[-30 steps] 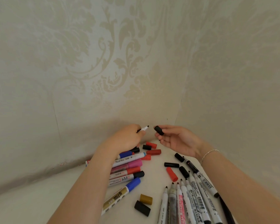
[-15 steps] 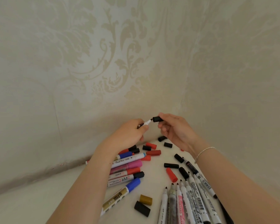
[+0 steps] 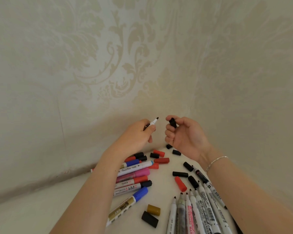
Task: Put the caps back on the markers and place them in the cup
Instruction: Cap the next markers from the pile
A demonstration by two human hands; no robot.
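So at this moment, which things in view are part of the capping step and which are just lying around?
In hand:
- left hand holds an uncapped marker
- right hand pinches a black cap

Lying on the table:
- capped markers
- uncapped whiteboard markers
- loose red cap
- gold cap
- other loose black caps

No cup in view.

Left hand [image 3: 139, 132], right hand [image 3: 184, 132] curled, apart
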